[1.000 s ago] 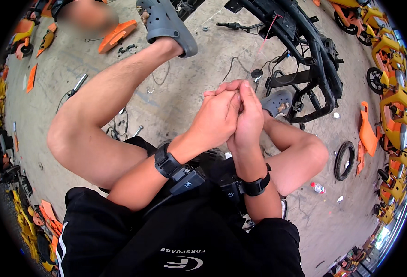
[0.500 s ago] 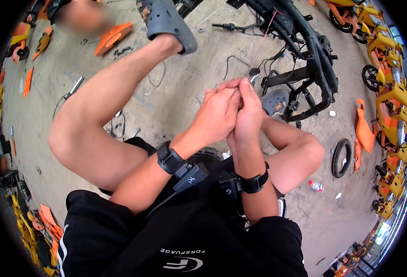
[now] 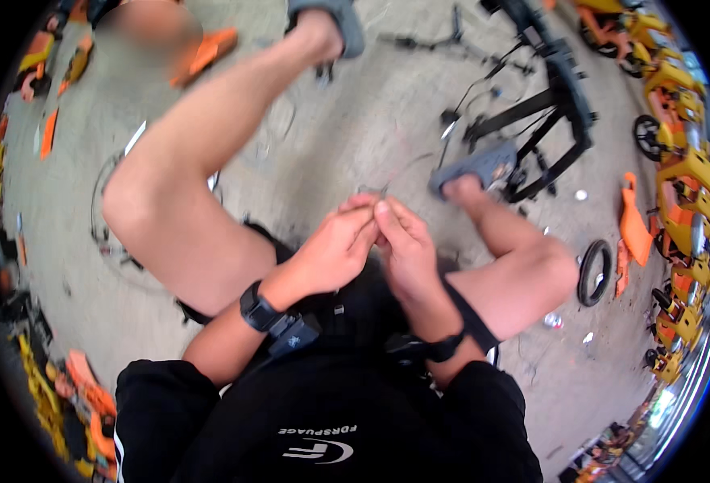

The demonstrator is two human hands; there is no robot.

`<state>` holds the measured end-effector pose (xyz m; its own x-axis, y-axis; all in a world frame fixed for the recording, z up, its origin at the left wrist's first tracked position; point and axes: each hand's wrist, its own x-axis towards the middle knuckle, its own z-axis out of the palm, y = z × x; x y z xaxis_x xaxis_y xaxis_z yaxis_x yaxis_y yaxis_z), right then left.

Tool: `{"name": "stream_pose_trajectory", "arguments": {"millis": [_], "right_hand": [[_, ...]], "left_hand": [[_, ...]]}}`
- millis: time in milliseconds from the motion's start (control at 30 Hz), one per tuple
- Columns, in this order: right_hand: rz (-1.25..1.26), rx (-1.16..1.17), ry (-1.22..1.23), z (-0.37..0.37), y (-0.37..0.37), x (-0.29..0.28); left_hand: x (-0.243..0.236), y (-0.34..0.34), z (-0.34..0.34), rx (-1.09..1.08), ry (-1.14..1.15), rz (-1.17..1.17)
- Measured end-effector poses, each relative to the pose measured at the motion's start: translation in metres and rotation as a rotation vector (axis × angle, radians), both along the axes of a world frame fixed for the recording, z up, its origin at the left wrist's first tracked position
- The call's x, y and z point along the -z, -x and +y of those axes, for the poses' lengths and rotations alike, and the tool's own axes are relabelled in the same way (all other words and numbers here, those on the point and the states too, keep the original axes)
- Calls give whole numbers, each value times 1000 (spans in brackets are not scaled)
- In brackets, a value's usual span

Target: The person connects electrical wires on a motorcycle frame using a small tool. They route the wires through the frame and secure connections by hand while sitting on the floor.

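My left hand (image 3: 335,248) and my right hand (image 3: 409,251) meet above my lap, thumbs and fingertips pressed together. Whatever small thing sits in the pinch is too hidden and blurred to name. A thin dark wire (image 3: 409,167) shows just beyond the fingertips; whether it is held or lies on the floor, I cannot tell. Ahead and to the right stands a black vehicle frame (image 3: 563,88) with bars and loose cables. My right foot in a grey clog (image 3: 496,163) rests beside it.
On the concrete floor (image 3: 347,121) lie a black tyre (image 3: 594,274), an orange panel (image 3: 633,221) and a small bottle (image 3: 553,320). Yellow scooters (image 3: 683,173) line the right side. Another person's blurred shape (image 3: 149,28) is at the far left, near an orange part (image 3: 206,55).
Both hands have come nearer to my body and slightly left, from a clasp to a fingertip pinch. My view has shifted, and my left foot appears higher in it.
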<state>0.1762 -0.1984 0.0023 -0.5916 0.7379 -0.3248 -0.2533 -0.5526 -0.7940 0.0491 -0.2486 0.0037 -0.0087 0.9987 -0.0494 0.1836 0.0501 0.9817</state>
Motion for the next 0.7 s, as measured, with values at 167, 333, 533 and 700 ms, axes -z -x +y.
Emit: {"name": "stream_pose_trajectory", "arguments": {"millis": [167, 333, 533, 700], "right_hand": [[-1082, 198, -1019, 301, -8, -125], [-1547, 149, -1448, 475, -6, -29], [-1162, -177, -1309, 419, 13, 42], [-1211, -244, -845, 416, -125, -89]], "left_hand": [[-72, 18, 35, 14, -5, 227], [-64, 49, 26, -168, -394, 359], [-76, 103, 18, -330, 204, -59], [-26, 107, 42, -351, 177, -496]]}}
